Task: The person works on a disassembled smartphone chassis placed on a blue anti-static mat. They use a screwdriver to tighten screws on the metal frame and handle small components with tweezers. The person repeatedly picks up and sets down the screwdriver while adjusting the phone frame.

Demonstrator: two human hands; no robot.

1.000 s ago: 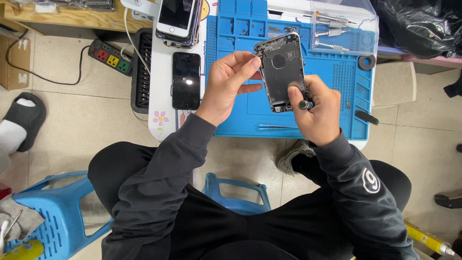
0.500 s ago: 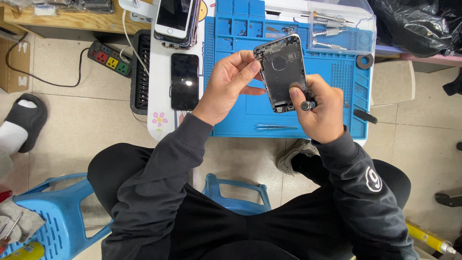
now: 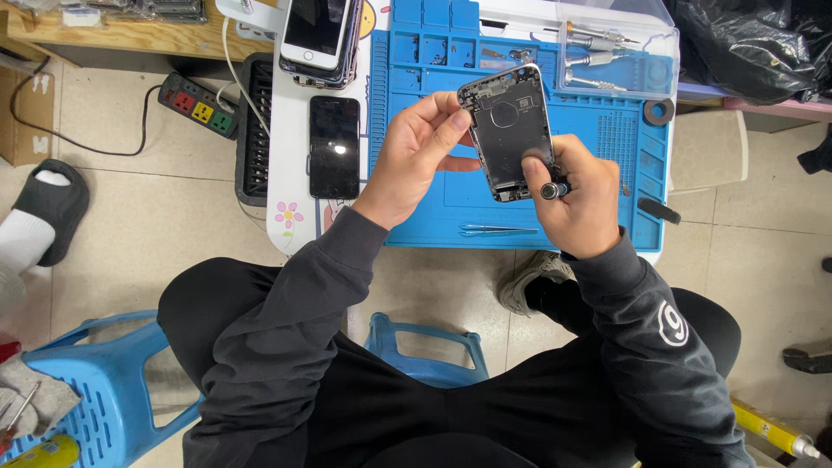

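Observation:
An opened dark phone housing [image 3: 511, 130] is held up over the blue work mat [image 3: 433, 78], its inner side facing me. My left hand [image 3: 416, 156] grips its left edge with thumb and fingers. My right hand [image 3: 581, 199] steadies the lower right corner and pinches a small screwdriver [image 3: 555, 189], whose round end cap points at me. Its tip is hidden behind my fingers.
Tweezers [image 3: 498, 230] lie on the mat's near edge. A black phone [image 3: 334, 146] and a stack of phones [image 3: 319, 35] rest on the white table. A clear tray of tools [image 3: 615, 52] sits at the back right. A power strip [image 3: 198, 104] lies on the floor, a blue stool [image 3: 95, 390] at left.
The housing has tilted slightly and both hands have shifted a little to the left with it; the grip is unchanged.

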